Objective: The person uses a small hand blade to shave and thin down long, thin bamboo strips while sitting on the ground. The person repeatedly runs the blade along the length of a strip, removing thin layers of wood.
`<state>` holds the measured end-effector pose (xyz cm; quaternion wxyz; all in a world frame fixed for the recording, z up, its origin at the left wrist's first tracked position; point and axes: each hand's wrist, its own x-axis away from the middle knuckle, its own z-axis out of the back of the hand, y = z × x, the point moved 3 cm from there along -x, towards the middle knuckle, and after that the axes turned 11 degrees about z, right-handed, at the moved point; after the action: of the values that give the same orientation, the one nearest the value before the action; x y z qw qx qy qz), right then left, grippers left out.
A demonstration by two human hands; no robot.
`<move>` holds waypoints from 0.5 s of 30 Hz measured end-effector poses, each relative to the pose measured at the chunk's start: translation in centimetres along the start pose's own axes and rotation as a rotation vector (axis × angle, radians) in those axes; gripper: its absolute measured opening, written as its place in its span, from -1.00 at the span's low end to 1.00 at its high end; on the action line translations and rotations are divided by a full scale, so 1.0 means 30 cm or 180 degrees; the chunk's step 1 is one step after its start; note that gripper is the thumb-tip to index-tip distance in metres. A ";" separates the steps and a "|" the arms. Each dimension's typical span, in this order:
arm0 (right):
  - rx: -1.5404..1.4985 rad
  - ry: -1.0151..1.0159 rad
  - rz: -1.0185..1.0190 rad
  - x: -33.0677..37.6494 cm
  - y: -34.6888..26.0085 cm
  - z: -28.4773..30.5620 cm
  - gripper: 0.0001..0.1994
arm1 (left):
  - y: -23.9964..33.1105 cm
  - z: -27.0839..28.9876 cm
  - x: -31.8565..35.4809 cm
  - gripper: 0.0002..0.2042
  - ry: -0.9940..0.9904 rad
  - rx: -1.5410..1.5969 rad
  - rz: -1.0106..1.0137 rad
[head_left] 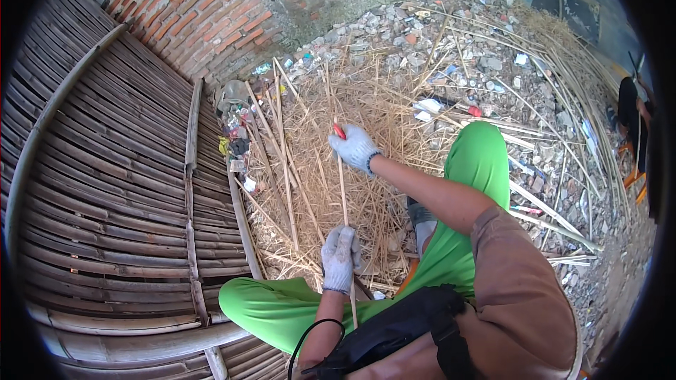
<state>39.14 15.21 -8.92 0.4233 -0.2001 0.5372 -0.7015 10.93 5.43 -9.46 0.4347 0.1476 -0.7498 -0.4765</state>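
A long, thin bamboo strip [343, 193] runs away from my lap, over the pile of shavings between my knees. My left hand [340, 259], in a white knit glove, is closed around its near part. Farther along the strip, my right hand [354, 146], gloved the same way, grips a small red-handled tool [339, 131] against it. The tool's working end cannot be made out. Pale curled shavings [384, 204] lie beneath both hands. Several cut bamboo strips [284, 148] rest on the pile, left of the strip I hold.
A bamboo-slat wall or platform [127, 190] takes up the left side. At the back stands a brick wall [211, 17]. Rubble and litter [493, 63] cover the ground, with long bamboo strips [549, 214] on the right. Another person [631, 116] sits at the far right edge.
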 end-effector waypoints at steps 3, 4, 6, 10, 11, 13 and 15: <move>-0.0560 0.0720 -0.0024 -0.043 -0.045 0.064 -0.62 | -0.016 -0.031 0.017 -0.69 -0.0069 -0.0022 -0.0051; -0.0818 0.0911 -0.0113 -0.053 -0.037 0.093 -0.62 | -0.023 -0.046 0.018 -0.69 -0.0128 -0.0008 -0.0049; -0.1119 0.0987 -0.0105 -0.070 -0.017 0.126 -0.62 | -0.030 -0.074 0.023 -0.68 -0.0248 0.0019 -0.0042; -0.1382 0.0409 -0.0193 -0.033 -0.080 0.117 -0.59 | -0.034 -0.033 0.030 -0.69 -0.0678 0.0696 0.0171; -0.1462 0.0194 -0.0139 -0.033 -0.084 0.127 -0.59 | -0.035 -0.031 0.027 -0.67 -0.1061 0.1060 0.0211; -0.1567 -0.0312 -0.0048 -0.032 -0.104 0.147 -0.58 | -0.058 -0.020 0.007 -0.66 -0.1676 0.1750 0.0361; -0.1214 -0.0560 -0.0050 -0.022 -0.133 0.161 -0.59 | -0.069 -0.014 0.004 -0.63 -0.2073 0.2293 0.0537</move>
<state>41.56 13.19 -3.46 0.4175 -0.3413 0.6196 -0.5703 10.80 4.06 -11.05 0.1363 0.0707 -0.9732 -0.1714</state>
